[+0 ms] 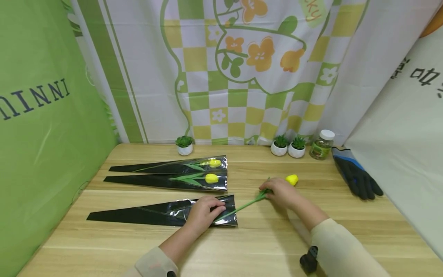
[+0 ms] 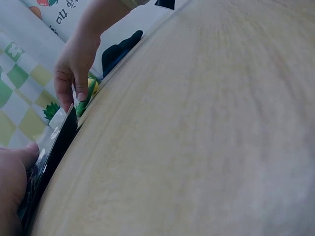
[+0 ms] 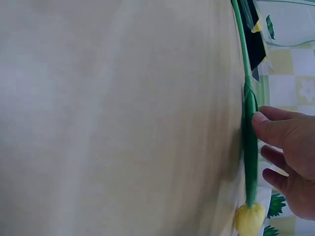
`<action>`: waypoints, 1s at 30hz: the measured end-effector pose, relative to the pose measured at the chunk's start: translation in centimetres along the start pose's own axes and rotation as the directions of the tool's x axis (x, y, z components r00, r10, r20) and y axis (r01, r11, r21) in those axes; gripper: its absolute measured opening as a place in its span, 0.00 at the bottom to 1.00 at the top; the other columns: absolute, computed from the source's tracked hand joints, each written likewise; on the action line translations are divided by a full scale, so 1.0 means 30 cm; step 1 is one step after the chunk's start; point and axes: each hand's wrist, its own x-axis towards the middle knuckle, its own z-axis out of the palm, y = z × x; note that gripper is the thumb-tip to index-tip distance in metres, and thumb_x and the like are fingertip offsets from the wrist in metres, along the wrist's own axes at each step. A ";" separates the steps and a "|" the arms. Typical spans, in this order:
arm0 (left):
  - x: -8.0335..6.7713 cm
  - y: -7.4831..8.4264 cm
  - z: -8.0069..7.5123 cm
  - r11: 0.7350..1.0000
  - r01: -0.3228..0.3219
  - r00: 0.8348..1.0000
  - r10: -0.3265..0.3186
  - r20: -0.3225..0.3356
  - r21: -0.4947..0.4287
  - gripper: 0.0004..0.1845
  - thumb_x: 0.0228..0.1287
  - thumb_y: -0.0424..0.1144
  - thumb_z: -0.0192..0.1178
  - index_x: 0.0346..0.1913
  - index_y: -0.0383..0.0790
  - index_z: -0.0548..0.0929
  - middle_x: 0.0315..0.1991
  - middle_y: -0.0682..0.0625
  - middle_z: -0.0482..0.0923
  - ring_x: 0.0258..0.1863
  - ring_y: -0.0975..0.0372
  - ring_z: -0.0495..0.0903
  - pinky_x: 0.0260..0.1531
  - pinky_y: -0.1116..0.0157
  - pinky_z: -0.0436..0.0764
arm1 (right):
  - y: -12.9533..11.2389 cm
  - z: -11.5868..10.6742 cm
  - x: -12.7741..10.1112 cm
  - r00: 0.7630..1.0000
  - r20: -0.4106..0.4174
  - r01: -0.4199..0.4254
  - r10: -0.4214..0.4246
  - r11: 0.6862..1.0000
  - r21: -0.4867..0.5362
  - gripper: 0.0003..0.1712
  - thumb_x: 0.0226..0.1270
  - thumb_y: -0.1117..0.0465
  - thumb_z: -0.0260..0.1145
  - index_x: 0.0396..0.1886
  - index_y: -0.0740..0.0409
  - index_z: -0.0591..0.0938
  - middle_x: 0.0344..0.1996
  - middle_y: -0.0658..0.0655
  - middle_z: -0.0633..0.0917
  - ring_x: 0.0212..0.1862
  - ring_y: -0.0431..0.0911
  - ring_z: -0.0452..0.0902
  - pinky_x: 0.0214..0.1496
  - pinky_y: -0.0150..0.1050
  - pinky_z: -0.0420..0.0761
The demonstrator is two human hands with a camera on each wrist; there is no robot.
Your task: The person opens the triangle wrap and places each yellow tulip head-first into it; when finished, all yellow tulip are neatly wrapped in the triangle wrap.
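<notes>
My right hand (image 1: pixel 282 193) pinches an artificial yellow tulip (image 3: pixel 250 147) by its green leaves between thumb and finger. The bloom points right, away from the sleeve, and the stem runs down-left. Its lower end lies at the wide mouth of a black flower sleeve (image 1: pixel 149 214) with a clear front; the glare hides how far inside it reaches. At that mouth my left hand (image 1: pixel 203 212) holds the sleeve, the thumb lying on the clear film in the left wrist view. The sleeve lies flat on the wooden table (image 1: pixel 263 250), narrow end to the left.
Behind lie two black sleeves, an upper sleeve (image 1: pixel 162 166) and a lower sleeve (image 1: pixel 145 181), each with a yellow tulip inside. Along the back edge stand small potted succulents (image 1: pixel 184 145) and a white-lidded jar (image 1: pixel 322 144). A black-and-blue glove (image 1: pixel 356 175) lies at the right edge.
</notes>
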 end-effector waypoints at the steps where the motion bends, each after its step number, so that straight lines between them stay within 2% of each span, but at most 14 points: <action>1: 0.000 0.000 0.000 1.000 -0.004 1.000 0.004 0.000 0.002 0.06 0.59 0.39 0.69 0.37 0.42 0.90 0.36 0.51 0.88 0.41 0.58 0.85 0.48 0.60 0.83 | 0.002 -0.003 0.003 1.000 0.025 0.000 0.000 1.000 0.001 0.12 0.61 0.67 0.69 0.45 0.60 0.86 0.44 0.57 0.88 0.50 0.57 0.81 0.58 0.54 0.79; 7: 0.001 0.004 -0.001 1.000 -0.003 1.000 0.003 0.001 0.004 0.06 0.59 0.39 0.69 0.37 0.42 0.90 0.36 0.51 0.88 0.40 0.59 0.84 0.48 0.61 0.83 | 0.009 -0.020 0.021 0.991 0.136 -0.017 0.012 0.999 0.033 0.15 0.60 0.69 0.69 0.48 0.62 0.85 0.46 0.59 0.87 0.52 0.58 0.81 0.59 0.55 0.78; 14: 0.002 0.013 -0.004 1.000 0.013 1.000 -0.013 0.011 -0.007 0.06 0.59 0.38 0.69 0.37 0.41 0.90 0.36 0.51 0.88 0.41 0.58 0.84 0.49 0.60 0.83 | 0.013 -0.031 0.026 0.982 0.183 -0.036 0.036 0.999 -0.003 0.15 0.58 0.66 0.72 0.47 0.61 0.86 0.43 0.59 0.86 0.50 0.57 0.80 0.58 0.54 0.78; 22: 0.003 0.013 -0.004 1.000 0.026 1.000 -0.026 0.013 -0.017 0.06 0.59 0.38 0.68 0.37 0.41 0.90 0.37 0.51 0.88 0.42 0.58 0.84 0.49 0.59 0.82 | 0.024 -0.032 0.002 0.985 0.167 -0.053 0.047 0.998 0.028 0.12 0.57 0.62 0.73 0.41 0.59 0.87 0.39 0.56 0.86 0.46 0.54 0.80 0.53 0.52 0.79; 26: 0.002 0.009 -0.005 1.000 0.020 1.000 -0.020 0.014 -0.009 0.06 0.60 0.38 0.68 0.38 0.41 0.90 0.37 0.50 0.88 0.42 0.58 0.85 0.49 0.59 0.83 | 0.031 -0.019 -0.018 0.992 0.127 -0.025 0.013 0.996 0.088 0.10 0.57 0.63 0.72 0.40 0.60 0.87 0.38 0.55 0.86 0.44 0.51 0.81 0.51 0.49 0.80; 30: 0.002 0.006 -0.008 1.000 0.022 1.000 -0.022 0.019 0.007 0.07 0.60 0.40 0.68 0.38 0.43 0.90 0.38 0.51 0.88 0.42 0.58 0.85 0.50 0.60 0.83 | 0.036 0.003 -0.041 0.996 0.085 0.007 -0.022 0.985 0.173 0.10 0.58 0.63 0.72 0.40 0.62 0.86 0.36 0.53 0.87 0.41 0.46 0.80 0.46 0.42 0.81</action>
